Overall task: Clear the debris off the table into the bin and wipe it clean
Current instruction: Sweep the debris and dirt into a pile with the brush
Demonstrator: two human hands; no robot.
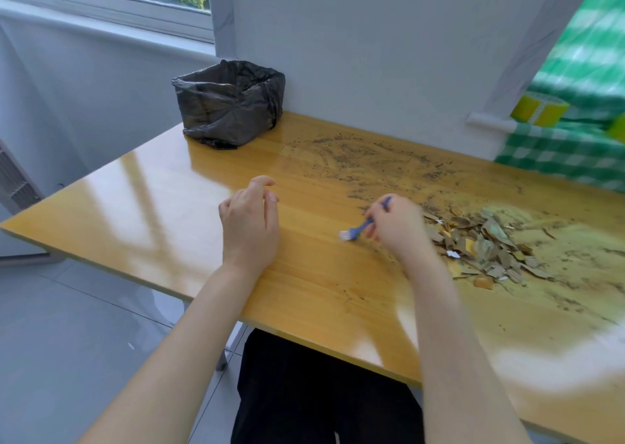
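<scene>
Table (152,207): glossy yellow-orange wood with window glare on its 9 o'clock half. Its 3 o'clock half is dirty.

Debris pile (487,244): a loose heap of flat, torn scraps in tan, brown and dull green, with a few yellow and white bits. It lies on the table at 3 o'clock from the right hand, just beside the knuckles. One orange-brown chip sits apart at the heap's 6 o'clock edge.

Grit (365,159): fine dark specks spread in curved, swept-looking streaks. It runs from 12 o'clock of the right hand out toward the far edge.

Dust film (575,264): a pale yellow-green powdery smear under and around the heap, reaching toward the 4 o'clock corner.

Bin (230,105): a small square box lined with a crinkled black bag. It stands upright on the table's far corner, at 11 o'clock from the left hand and well apart from the heap.

Brush (355,232): small, with a blue handle and short white bristles. The bristles point to 8 o'clock and sit low over the wood.

Right hand (399,227): motion-blurred, with its fingers curled round the brush handle.

Left hand (250,217): holds nothing, its fingers loosely bent, back upward. It is at 9 o'clock from the brush. I cannot tell whether it touches the table.

Green checked cloth (558,152): past the table's far edge at 2 o'clock, with a yellow tape roll (541,108) above it.
</scene>
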